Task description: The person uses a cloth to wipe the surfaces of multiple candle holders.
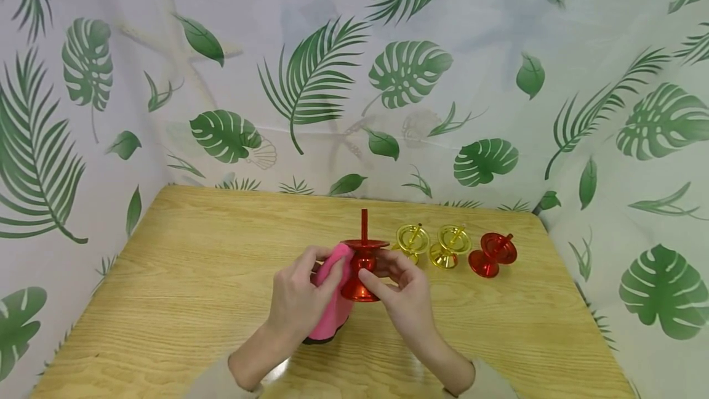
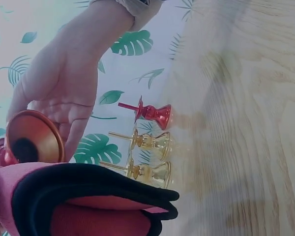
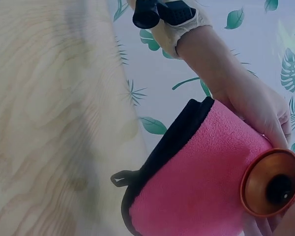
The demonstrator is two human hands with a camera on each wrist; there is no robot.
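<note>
Above the wooden table, my right hand [image 1: 408, 297] grips a shiny red candle holder [image 1: 364, 261] upright, its thumb on the narrow middle. A spike rises from the dish on top. My left hand [image 1: 293, 295] pinches a folded pink cloth [image 1: 333, 314] with black edging against the holder's left side. The right wrist view shows the cloth [image 3: 201, 172] hanging beside the holder's hollow copper-toned base [image 3: 255, 189]. In the left wrist view the same base [image 2: 49, 137] appears just above the cloth's dark edge [image 2: 113, 174]. Fingertips behind the cloth are partly hidden.
To the right stand two gold candle holders [image 1: 445, 256] and another red one [image 1: 485, 263], in a row on the wooden table [image 1: 183, 276]. A white backdrop [image 1: 332, 159] printed with green leaves encloses the table's back and sides.
</note>
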